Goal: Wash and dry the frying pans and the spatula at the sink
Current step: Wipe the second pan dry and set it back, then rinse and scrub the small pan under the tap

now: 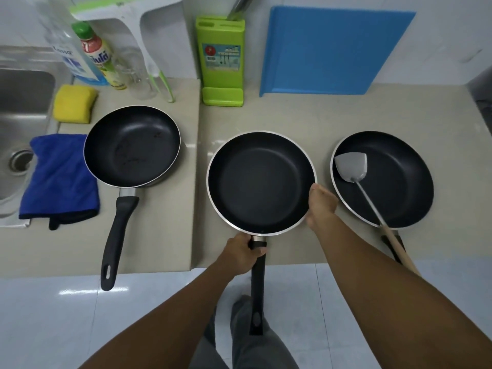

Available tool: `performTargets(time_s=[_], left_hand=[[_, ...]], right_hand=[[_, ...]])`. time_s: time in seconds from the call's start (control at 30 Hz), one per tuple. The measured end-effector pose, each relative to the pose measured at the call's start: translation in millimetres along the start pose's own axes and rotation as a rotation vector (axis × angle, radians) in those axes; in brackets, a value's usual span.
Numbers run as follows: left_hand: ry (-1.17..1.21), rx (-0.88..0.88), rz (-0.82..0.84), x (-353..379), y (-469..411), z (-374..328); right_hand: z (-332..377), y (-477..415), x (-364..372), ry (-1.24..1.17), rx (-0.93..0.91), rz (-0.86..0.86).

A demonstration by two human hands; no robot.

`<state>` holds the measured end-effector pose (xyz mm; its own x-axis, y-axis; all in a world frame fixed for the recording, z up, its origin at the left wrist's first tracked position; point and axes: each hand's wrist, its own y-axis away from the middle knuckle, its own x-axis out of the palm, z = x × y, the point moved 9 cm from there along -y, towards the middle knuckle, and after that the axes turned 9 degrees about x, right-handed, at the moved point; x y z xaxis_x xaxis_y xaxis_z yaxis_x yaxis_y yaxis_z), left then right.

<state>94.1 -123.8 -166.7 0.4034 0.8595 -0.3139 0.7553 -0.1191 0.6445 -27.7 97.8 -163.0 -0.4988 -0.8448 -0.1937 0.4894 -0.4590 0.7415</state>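
Observation:
Three black frying pans lie on the beige counter. The middle pan (pixel 259 182) has its handle pointing toward me; my left hand (pixel 241 255) grips that handle just below the pan. My right hand (pixel 320 205) holds the middle pan's right rim, fingers curled round the edge. The left pan (pixel 131 146) sits near the sink with small dirty specks inside. The right pan (pixel 383 179) holds a metal spatula (pixel 352 166) with a wooden handle that sticks out over the counter edge.
A steel sink (pixel 18 123) is at the far left, with a blue cloth (pixel 60 179) draped over its edge and a yellow sponge (pixel 74 103) behind. Dish soap bottles (pixel 91 57), a green knife block (pixel 221 62) and a blue cutting board (pixel 330 49) stand at the back.

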Motion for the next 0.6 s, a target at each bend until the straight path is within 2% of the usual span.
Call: performTargets(time_s=[0.13,0.27,0.33,0.47,0.53,0.6], left_hand=[[0.022,0.018,-0.016,-8,9,2],[-0.097,0.117,-0.199,-61,33,-18],[-0.113,0.158,-0.323,-101,49,-29],[-0.139,0.266,-0.617,-183,91,-45],[-0.116,0.260,-0.764,-219,111,-36],[-0.101,0.205,-0.840,-245,126,-15]], right_hand=[[22,22,-10,0.207,-0.169,-0.049],[47,57,3,0.335,-0.425,-0.041],[57,78,28,0.409,-0.536,0.037],[64,130,88,0.543,-0.626,0.254],[58,150,119,0.617,-0.623,0.358],[50,169,148,0.665,-0.612,0.441]])
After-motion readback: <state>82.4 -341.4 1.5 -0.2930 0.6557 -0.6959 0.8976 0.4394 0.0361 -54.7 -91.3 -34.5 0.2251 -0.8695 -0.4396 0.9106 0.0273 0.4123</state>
